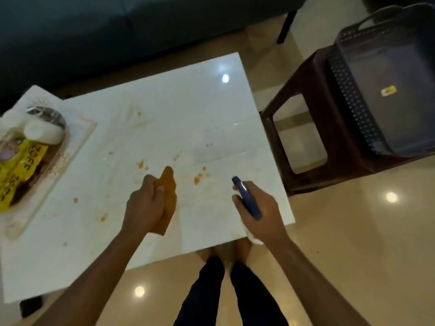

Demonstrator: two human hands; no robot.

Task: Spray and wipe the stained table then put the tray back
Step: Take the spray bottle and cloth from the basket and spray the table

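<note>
The white table (164, 128) carries orange-brown stains (197, 180), scattered mostly across its near half, with fainter smears toward the middle. The left hand (144, 203) is clenched round an orange-brown cloth (169, 198), which hangs from the fist just above the tabletop, beside the heaviest spots. The right hand (256, 208) grasps a spray bottle (247, 198) with a dark blue head, nozzle pointing out over the stained area; the bottle's body is largely hidden under the palm. Judgement: the spraying step is in hand, with no wiping yet evident, since the spots look undisturbed. The next move calls for directing the spray onto the cluster between the two hands, then bringing the cloth down flat and sweeping across it. The tray (77, 142), pale and rectangular, sits at the left end of the table, holding a yellow packet (21, 165), a white bottle (43, 132) and a metal item I cannot identify; it lies over part of the surface. Crumbs or residue lie along the tray's edge, so the surface under it may need cleaning as well. A dark basket (353, 109) stands on a brown stool (306, 147) well apart to the right, clear of the work. A dark sofa (94, 31) lies beyond the table.
</note>
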